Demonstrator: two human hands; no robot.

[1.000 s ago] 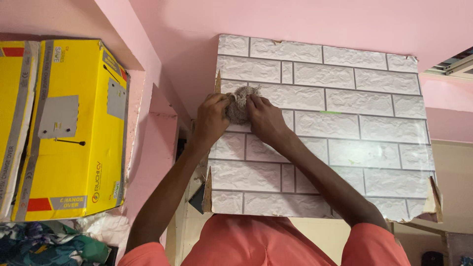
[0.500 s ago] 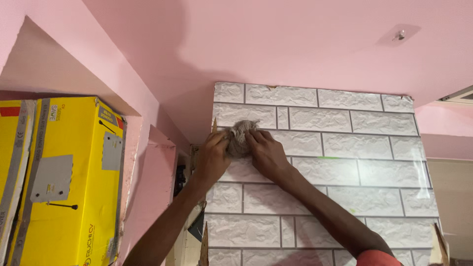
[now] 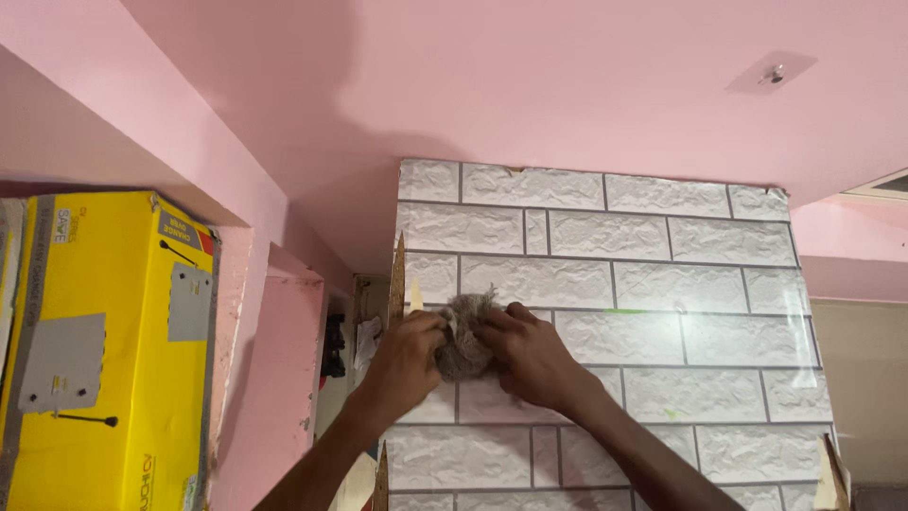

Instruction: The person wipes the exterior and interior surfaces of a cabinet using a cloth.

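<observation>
1. A grey-brown wad of fibrous cloth (image 3: 463,343) is pressed flat against a white brick-pattern panel (image 3: 662,312), near the panel's left edge and about halfway down its visible height.
2. The left hand (image 3: 409,358) grips the wad from its left side; its fingers (image 3: 430,326) are curled in narrow around the wad's upper left edge, touching it.
3. The right hand (image 3: 534,355) covers the wad's right side, fingers (image 3: 499,322) bent and closed onto it, knuckles toward the camera.
4. The wad lies directly between the two hands, with frayed strands sticking out above the fingertips; its lower part is hidden behind the hands.
5. Both forearms rise from the bottom edge of the view toward the panel.
6. The panel's left edge shows a strip of brown backing (image 3: 398,274) peeling away from the wall just above the left hand.
7. A small green mark (image 3: 624,310) sits on the panel to the right of the right hand.
8. A yellow cardboard box (image 3: 104,360) stands in a pink recess at the left, well apart from the hands.
9. The pink ceiling (image 3: 567,85) spans the top, with a small round fitting (image 3: 774,73) at upper right.
</observation>
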